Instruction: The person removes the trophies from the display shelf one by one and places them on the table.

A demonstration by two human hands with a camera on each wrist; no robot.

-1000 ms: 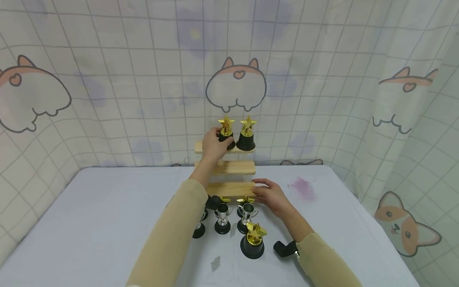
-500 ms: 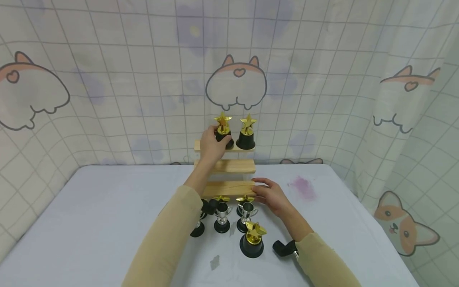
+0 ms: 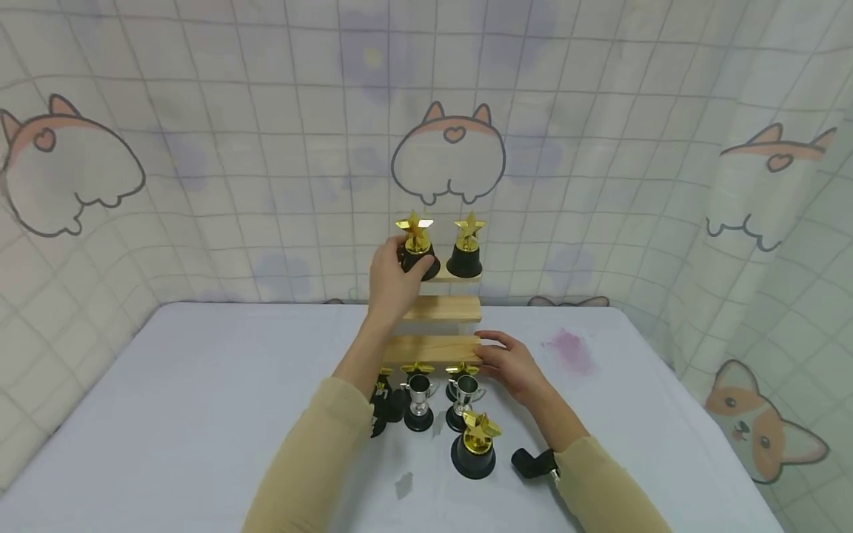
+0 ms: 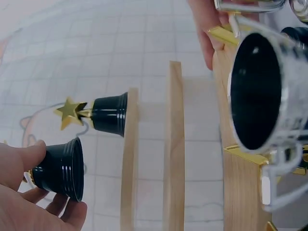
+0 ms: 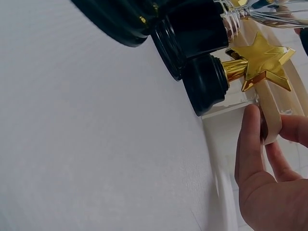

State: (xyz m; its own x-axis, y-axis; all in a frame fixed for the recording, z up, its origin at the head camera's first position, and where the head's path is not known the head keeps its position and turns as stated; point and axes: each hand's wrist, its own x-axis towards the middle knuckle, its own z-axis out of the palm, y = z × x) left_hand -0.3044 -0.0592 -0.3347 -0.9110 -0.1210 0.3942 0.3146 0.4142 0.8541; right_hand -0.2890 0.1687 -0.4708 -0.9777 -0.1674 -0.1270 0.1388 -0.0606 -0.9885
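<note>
My left hand holds a gold star trophy by its black base, thumb on one side and fingers on the other. In the left wrist view that star trophy is apart from the top board of the stepped wooden display rack. A second star trophy stands on the top board's right end. My right hand grips the right end of the lowest board; the right wrist view shows thumb and fingers on either side of the board end.
In front of the rack stand several trophies: silver cups with gold stars behind them, partly hidden. Nearer stands another star trophy. A black camera mount is on the right wrist. A patterned curtain hangs behind the white table.
The star trophy in my left hand has moved left, away from the second one on the top board. My right hand stays at the lowest board's end. The head view has shifted slightly.
</note>
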